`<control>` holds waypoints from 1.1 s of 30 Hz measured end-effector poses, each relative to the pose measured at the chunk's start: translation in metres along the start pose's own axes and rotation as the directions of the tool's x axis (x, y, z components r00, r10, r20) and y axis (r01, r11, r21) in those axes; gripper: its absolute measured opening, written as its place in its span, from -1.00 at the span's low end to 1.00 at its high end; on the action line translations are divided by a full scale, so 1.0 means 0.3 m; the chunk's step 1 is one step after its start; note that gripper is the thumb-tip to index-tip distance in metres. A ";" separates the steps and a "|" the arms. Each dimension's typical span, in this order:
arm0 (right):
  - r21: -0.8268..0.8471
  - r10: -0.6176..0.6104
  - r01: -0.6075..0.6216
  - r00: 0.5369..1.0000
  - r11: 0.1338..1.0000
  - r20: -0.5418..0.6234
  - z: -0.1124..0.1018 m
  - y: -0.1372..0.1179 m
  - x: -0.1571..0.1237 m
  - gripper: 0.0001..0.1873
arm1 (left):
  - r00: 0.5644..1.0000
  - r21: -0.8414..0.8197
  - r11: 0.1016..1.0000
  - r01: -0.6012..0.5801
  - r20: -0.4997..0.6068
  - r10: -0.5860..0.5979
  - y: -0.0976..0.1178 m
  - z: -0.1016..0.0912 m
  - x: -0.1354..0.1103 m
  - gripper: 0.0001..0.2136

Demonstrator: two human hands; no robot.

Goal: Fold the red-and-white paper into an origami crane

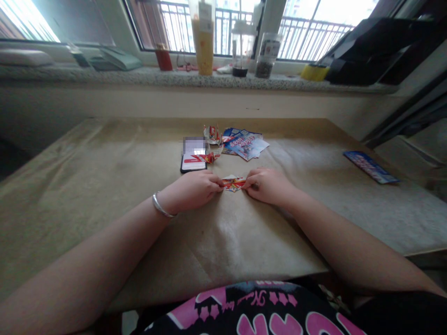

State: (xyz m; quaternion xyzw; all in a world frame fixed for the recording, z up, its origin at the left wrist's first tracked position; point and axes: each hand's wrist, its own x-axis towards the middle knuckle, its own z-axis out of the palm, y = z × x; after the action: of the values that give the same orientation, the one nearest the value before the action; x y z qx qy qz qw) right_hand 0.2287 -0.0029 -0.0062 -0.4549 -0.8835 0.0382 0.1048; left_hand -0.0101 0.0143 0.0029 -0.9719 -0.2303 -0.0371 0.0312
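Just to the right of the smartphone (pixel 187 167) and nearer the person, a folded strip of printed paper (pixel 233 184) lies on the tablecloth (pixel 216 237), its left end pinched between the thumb and fingers of the left hand (pixel 199 188) and its right end pinched likewise by the right hand (pixel 267 185), both with fingers curled in. A red-and-white folded paper piece (pixel 209 157) overlaps the phone's right edge, another (pixel 212 135) stands just beyond it, a fan of blue leaflets (pixel 247 145) spreads to its right, and one blue leaflet (pixel 370 166) lies well off to its right.
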 end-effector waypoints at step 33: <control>0.159 0.053 -0.017 0.973 0.987 -0.223 0.090 0.024 0.030 -0.73 | 0.912 -0.296 0.930 0.216 -0.279 -0.300 0.037 0.060 0.004 -0.74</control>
State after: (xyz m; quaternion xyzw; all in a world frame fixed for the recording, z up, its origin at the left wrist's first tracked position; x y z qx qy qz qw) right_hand 0.2235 0.0094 -0.0322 -0.4622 -0.8519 0.0570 0.2396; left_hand -0.0030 0.0064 -0.0153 -0.9093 -0.3427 -0.2273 -0.0644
